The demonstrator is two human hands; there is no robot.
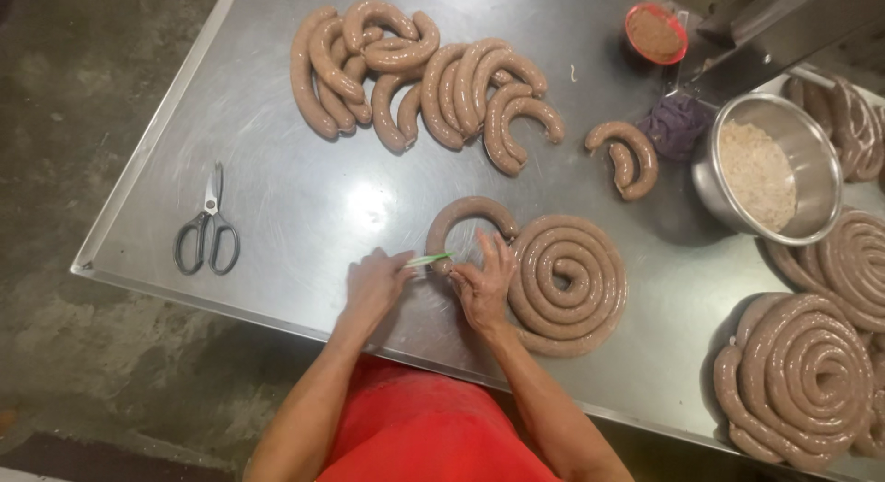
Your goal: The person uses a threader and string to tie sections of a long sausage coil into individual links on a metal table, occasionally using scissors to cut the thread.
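On the steel counter [304,205], keep the coiled sausage [567,277] flat beside its curved end link [466,217]. Your right hand [484,284] pinches the casing; your left hand [373,284] grips the green tie [430,259] — pull snug, evenly.

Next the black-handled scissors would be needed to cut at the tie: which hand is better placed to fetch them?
Probably the left hand. The black-handled metal scissors lie on its side of the steel table, nothing between. The right hand pinches the brown sausage loop beside the coiled sausage.
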